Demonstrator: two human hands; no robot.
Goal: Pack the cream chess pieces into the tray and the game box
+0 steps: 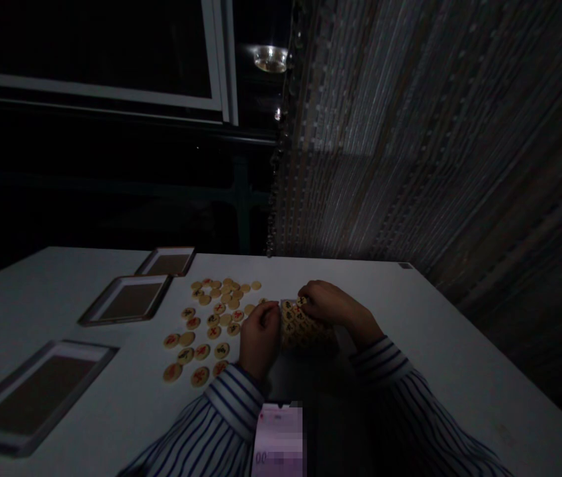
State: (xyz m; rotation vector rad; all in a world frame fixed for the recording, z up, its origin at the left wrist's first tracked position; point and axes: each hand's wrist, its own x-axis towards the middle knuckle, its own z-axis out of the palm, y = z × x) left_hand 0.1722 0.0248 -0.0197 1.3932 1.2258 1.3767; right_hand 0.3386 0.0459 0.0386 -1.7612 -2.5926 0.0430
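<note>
A clear bag (300,333) full of round wooden Chinese chess pieces stands on the white table in front of me. My left hand (261,336) is closed at its left edge, thumb and fingertips pinching there. At the top of the bag, my right hand (333,306) holds a Chinese chess piece (302,301) with a dark character between its fingertips. Many loose Chinese chess pieces (212,320) lie spread out left of my left hand. Some show red or black characters, others look blank. My left hand and sleeve partly cover the nearest ones.
Three shallow framed trays (27,397) line the left side of the white table (434,371). A lit pinkish screen (279,437), partly pixelated, is at the bottom, between my forearms. A bead-string curtain (370,132) hangs behind the right side. The room is dim.
</note>
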